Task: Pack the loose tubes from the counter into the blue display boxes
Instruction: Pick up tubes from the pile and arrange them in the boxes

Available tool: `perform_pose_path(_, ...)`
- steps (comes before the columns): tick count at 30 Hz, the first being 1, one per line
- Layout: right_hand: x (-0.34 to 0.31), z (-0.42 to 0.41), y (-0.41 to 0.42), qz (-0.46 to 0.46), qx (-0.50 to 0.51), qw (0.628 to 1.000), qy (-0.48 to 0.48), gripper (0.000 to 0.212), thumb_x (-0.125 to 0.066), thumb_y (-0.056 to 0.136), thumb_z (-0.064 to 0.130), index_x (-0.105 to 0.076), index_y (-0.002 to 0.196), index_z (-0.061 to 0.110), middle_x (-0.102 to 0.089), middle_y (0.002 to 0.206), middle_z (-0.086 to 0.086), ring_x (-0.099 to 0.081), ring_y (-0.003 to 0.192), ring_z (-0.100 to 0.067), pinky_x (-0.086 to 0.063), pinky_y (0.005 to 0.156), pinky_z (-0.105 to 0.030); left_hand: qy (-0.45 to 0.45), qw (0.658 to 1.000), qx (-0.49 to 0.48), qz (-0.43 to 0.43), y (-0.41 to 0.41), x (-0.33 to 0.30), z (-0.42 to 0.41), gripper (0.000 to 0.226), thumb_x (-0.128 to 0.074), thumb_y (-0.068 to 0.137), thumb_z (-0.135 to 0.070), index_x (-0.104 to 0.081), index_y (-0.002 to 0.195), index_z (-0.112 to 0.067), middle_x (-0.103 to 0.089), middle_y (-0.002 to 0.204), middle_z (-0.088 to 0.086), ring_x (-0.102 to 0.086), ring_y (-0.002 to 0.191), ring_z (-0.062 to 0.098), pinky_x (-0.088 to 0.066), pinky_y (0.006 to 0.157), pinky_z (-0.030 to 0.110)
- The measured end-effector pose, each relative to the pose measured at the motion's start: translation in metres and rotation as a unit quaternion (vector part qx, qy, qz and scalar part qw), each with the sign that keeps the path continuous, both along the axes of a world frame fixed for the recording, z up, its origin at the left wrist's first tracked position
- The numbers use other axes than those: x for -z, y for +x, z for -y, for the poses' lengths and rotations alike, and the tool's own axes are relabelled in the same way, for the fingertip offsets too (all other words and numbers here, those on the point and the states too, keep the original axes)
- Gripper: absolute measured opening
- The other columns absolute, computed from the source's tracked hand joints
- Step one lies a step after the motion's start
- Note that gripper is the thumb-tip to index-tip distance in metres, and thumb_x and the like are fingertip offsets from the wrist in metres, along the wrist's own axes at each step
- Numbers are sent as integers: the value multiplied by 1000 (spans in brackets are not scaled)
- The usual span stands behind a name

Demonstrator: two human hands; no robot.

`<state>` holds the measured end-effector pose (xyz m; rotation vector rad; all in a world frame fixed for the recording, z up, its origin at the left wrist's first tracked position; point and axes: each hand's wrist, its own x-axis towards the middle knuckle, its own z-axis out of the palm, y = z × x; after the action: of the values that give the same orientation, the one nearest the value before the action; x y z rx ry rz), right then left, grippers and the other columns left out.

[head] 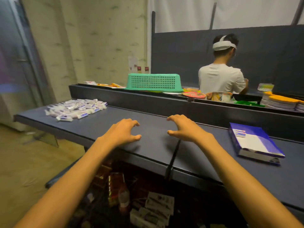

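A pile of several small white tubes (75,108) with blue labels lies at the far left of the dark counter (156,148). A flat blue and white display box (256,142) lies on the counter at the right. My left hand (122,131) and my right hand (184,128) hover side by side over the middle of the counter, palms down, fingers loosely curled, holding nothing. Both hands are well apart from the tubes and from the box.
Behind a raised dark ledge (148,99) stand an upturned green basket (154,82), noodle cups (194,94) and stacked packs (279,102). A person in a white shirt (220,78) works at the back right. Goods (153,208) sit on a shelf under the counter.
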<state>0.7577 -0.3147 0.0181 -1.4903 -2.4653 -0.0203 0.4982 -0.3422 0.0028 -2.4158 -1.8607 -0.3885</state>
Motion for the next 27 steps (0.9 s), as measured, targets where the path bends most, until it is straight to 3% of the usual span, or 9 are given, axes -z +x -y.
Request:
perform_pose_path(12, -5, 5, -289, 19, -66, 998, 2, 58, -61, 91, 41, -41, 142, 22, -43, 146, -4, -40, 131, -23, -39, 105, -42, 18, 996, -84, 33, -284, -3, 50, 56, -61, 85, -52, -49, 134, -29, -50, 139, -4, -46, 126, 17, -45, 99, 43)
perform_pose_path(19, 5, -36, -381, 24, -66, 997, -8, 59, -62, 90, 42, -40, 141, 24, -41, 148, -2, -39, 132, -23, -40, 104, -41, 11, 993, -105, 43, -372, 9, 18, 56, -61, 84, -53, -48, 134, -30, -51, 136, -3, -46, 124, 17, -47, 98, 42)
perform_pose_path(27, 9, -116, -449, -31, -52, 998, -2, 56, -62, 89, 41, -44, 140, 24, -45, 146, -1, -40, 132, -21, -40, 104, -39, 4, 996, -88, 28, -440, 2, -71, 53, -60, 86, -48, -49, 134, -26, -50, 139, -2, -46, 126, 19, -44, 98, 38)
